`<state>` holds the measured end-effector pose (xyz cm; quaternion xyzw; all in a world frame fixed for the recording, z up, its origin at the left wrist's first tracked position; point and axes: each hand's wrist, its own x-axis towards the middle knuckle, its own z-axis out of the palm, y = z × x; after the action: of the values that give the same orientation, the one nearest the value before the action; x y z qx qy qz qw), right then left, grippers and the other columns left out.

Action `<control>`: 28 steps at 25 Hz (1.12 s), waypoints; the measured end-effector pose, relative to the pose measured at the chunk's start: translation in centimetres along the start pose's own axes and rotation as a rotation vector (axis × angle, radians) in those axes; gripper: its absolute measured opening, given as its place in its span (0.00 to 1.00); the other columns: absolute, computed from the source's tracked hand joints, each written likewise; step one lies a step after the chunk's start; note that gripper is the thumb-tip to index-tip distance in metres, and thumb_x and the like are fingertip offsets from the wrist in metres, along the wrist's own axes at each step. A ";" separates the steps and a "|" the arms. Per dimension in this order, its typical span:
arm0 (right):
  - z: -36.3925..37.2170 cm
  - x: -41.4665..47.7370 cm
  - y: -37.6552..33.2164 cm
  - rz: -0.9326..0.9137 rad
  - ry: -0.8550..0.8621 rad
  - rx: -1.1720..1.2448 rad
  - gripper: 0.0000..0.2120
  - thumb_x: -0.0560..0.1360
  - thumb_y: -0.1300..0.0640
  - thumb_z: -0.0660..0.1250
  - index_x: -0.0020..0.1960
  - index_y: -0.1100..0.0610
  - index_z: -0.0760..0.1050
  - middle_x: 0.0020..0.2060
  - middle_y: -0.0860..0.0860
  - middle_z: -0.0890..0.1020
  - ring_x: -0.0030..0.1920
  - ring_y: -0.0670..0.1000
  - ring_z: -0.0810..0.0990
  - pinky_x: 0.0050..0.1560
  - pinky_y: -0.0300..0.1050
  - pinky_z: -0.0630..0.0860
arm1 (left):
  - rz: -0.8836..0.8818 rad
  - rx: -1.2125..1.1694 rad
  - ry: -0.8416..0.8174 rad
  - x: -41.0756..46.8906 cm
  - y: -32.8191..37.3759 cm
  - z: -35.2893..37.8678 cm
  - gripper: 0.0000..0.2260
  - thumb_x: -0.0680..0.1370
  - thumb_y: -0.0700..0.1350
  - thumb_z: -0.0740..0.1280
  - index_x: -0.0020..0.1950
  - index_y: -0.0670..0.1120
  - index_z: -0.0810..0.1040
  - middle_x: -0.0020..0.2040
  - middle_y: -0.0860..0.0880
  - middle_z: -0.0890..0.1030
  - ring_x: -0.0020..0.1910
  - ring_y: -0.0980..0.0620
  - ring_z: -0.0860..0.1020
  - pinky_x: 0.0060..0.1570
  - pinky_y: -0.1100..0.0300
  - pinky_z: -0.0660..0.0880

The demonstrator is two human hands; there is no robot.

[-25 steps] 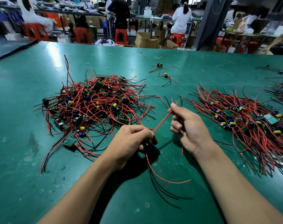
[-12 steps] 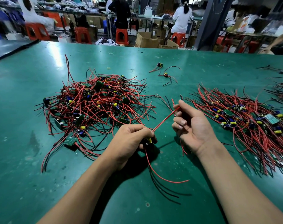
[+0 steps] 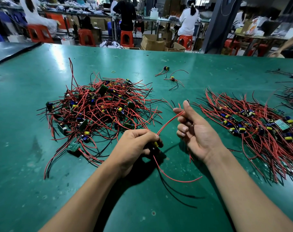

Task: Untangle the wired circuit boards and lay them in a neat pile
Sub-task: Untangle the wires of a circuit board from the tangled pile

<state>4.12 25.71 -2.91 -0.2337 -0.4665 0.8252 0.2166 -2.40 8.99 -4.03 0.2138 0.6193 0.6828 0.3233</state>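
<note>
Clutching board (image 3: 155, 144) in left hand (image 3: 135, 145), just above worktop (image 3: 41, 181); pinching its red wires (image 3: 167, 122) in curled right hand (image 3: 199, 131), stretched up-right. Rightward next, likely, towards pile (image 3: 259, 129) beside right hand.

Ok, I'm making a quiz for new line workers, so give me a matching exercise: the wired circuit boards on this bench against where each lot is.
Things:
1. tangled heap
2. laid-out pile
3. two stray boards
4. board with yellow capacitor

Places:
A. gripped in the left hand
B. on the table, right of the hands
C. further out on the table, beyond the hands
D. on the table, left of the hands

Pairs: 1-D, 2-B, 3-C, 4-A.
</note>
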 end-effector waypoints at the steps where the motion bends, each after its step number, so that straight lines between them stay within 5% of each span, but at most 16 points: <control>1: 0.0 0.0 0.1 0.006 0.001 -0.006 0.23 0.67 0.41 0.73 0.52 0.59 0.80 0.31 0.47 0.72 0.24 0.43 0.64 0.24 0.35 0.62 | -0.010 -0.033 -0.001 0.0 0.0 0.0 0.09 0.76 0.35 0.66 0.37 0.38 0.82 0.37 0.42 0.83 0.30 0.52 0.78 0.27 0.67 0.73; 6: 0.0 0.3 0.3 0.037 0.013 -0.035 0.27 0.69 0.34 0.66 0.50 0.58 0.80 0.30 0.47 0.73 0.23 0.43 0.65 0.24 0.35 0.63 | -0.036 -0.124 0.004 0.1 0.4 -0.2 0.09 0.77 0.37 0.66 0.39 0.40 0.83 0.39 0.42 0.84 0.31 0.51 0.79 0.28 0.67 0.74; 9: -0.4 0.5 0.6 0.027 0.014 -0.106 0.21 0.80 0.41 0.61 0.50 0.59 0.81 0.30 0.48 0.74 0.22 0.43 0.66 0.25 0.35 0.64 | -0.055 -0.166 0.015 0.0 0.8 0.0 0.09 0.77 0.40 0.67 0.40 0.43 0.84 0.40 0.42 0.85 0.33 0.49 0.82 0.28 0.67 0.75; 13: -0.3 0.2 1.4 -0.031 -0.131 -0.251 0.06 0.75 0.59 0.70 0.48 0.61 0.82 0.33 0.51 0.75 0.23 0.45 0.69 0.22 0.34 0.65 | -0.029 -0.247 0.078 0.1 1.3 0.2 0.09 0.79 0.45 0.65 0.43 0.46 0.84 0.45 0.44 0.86 0.40 0.52 0.83 0.35 0.62 0.76; 18: 0.1 -0.8 2.3 -0.020 -0.386 -0.406 0.17 0.64 0.57 0.80 0.52 0.54 0.85 0.42 0.51 0.84 0.33 0.45 0.76 0.33 0.35 0.72 | 0.015 -0.303 0.278 0.1 1.4 0.9 0.08 0.80 0.48 0.65 0.47 0.48 0.82 0.46 0.50 0.86 0.39 0.59 0.82 0.33 0.64 0.74; 25: 1.3 -1.6 2.6 -0.052 -0.318 -0.321 0.10 0.71 0.52 0.76 0.49 0.57 0.84 0.44 0.59 0.85 0.32 0.51 0.79 0.28 0.48 0.77 | 0.011 -0.492 0.303 0.2 1.0 1.0 0.03 0.75 0.44 0.71 0.46 0.46 0.83 0.41 0.47 0.86 0.33 0.52 0.83 0.27 0.63 0.75; 28: 1.4 -1.5 2.2 -0.024 -0.327 -0.243 0.07 0.72 0.53 0.75 0.46 0.56 0.85 0.42 0.59 0.84 0.30 0.50 0.79 0.25 0.45 0.76 | 0.004 -0.455 0.275 0.4 0.8 0.6 0.07 0.69 0.46 0.74 0.45 0.48 0.86 0.46 0.46 0.85 0.43 0.48 0.82 0.42 0.58 0.76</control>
<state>4.19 22.86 -3.93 -0.1157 -0.5944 0.7870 0.1179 -2.39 9.65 -3.24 0.0420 0.4874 0.8278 0.2746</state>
